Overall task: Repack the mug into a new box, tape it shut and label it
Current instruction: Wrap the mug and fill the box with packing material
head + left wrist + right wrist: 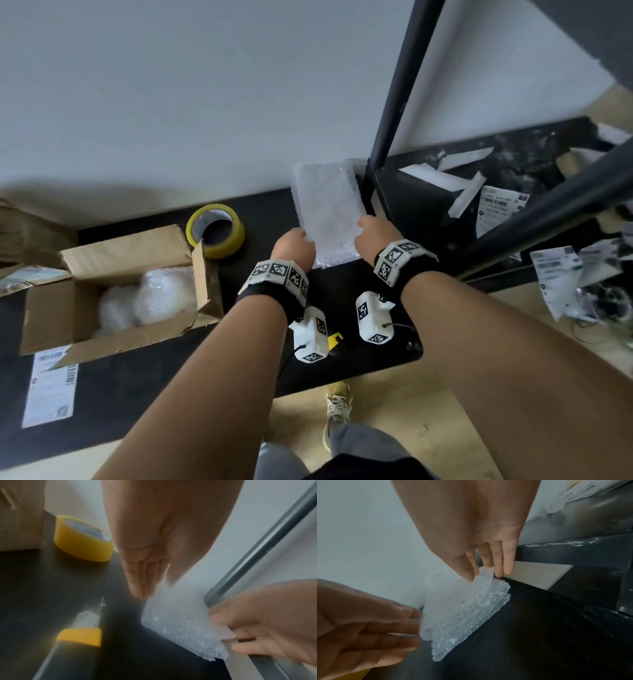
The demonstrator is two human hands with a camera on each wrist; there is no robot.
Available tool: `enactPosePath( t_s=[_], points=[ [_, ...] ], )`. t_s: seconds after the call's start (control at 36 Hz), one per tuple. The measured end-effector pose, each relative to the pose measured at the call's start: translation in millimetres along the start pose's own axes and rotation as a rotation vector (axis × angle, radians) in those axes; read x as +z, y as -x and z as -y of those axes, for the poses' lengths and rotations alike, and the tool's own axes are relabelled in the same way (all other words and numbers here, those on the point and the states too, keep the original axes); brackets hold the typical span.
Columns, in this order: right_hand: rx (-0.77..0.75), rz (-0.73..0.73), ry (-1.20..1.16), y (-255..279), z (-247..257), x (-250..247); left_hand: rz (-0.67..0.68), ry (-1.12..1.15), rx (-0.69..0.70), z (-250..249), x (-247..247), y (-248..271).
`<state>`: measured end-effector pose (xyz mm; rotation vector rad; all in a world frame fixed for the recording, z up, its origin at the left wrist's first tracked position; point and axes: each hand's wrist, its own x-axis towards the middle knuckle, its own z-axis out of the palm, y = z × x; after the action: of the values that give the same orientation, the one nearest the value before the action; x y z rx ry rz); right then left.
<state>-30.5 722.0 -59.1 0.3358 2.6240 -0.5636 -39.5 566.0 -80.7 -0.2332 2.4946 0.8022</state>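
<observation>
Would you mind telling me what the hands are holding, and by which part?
The right hand pinches the bubble wrap at its right edge; the left hand is at its left edge, grip unclear.

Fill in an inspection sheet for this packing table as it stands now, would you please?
Surface: black table, partly covered.
Job's things: stack of bubble wrap by the wall; open box with a white wrapped bundle inside; tape roll beside the box; label in front of it; knife near the front edge.
Clutter: loose labels and white strips on the black shelf to the right.
Hands: right hand pinches the top sheet; left hand touches the stack's left edge with straight fingers.
Cables: thin black cables at the wrist cameras.
Surroundings: white wall, dark metal frame, wooden floor.
</observation>
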Motion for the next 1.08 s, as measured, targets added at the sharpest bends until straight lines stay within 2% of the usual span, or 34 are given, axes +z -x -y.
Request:
enactPosePath(
  t_s=[0.14, 0.22, 0.31, 0.42, 0.53, 0.67, 0.78, 0.97, 1.08],
  points=[
    [-0.015, -0.054, 0.005, -2.7, 0.7, -4.7, -0.096, 0.161, -0.052, -2.6, 1.1, -4.7],
    [-0.029, -0.088, -0.054, -3.3, 1.2, -7.4, -0.088, 0.286, -0.082, -5.6, -0.4, -4.9],
    [-0.029, -0.090, -0.099, -1.1, 1.6, -10.8, -0.070, 0.321, -0.050, -9.9, -5.6, -1.6],
    [0.022, -0.119, -0.243, 3.8, 4.5, -17.3, -0.137, 0.324, 0.006, -16.1, -20.6, 6.3],
    [0.028, -0.104, -0.390, 10.1, 15.3, -25.8, -0.159, 0.421, 0.028, -17.0, -41.4, 15.0],
    [0.033, -0.115, -0.590, 25.2, 39.4, -43.3, -0.135, 0.579, 0.042, -15.3, -73.0, 28.2],
    [0.001, -0.170, -0.661, 39.4, 67.9, -59.7, -0.172, 0.617, 0.063, -9.9, -97.8, 41.9],
    [-0.098, -0.228, -0.758, 64.8, 116.6, -77.0, -0.137, 0.593, 0.098, 11.2, -144.4, 70.0],
    [-0.174, -0.175, -0.832, 77.7, 139.0, -75.9, -0.176, 0.750, 0.097, 26.6, -169.3, 83.3]
  ],
)
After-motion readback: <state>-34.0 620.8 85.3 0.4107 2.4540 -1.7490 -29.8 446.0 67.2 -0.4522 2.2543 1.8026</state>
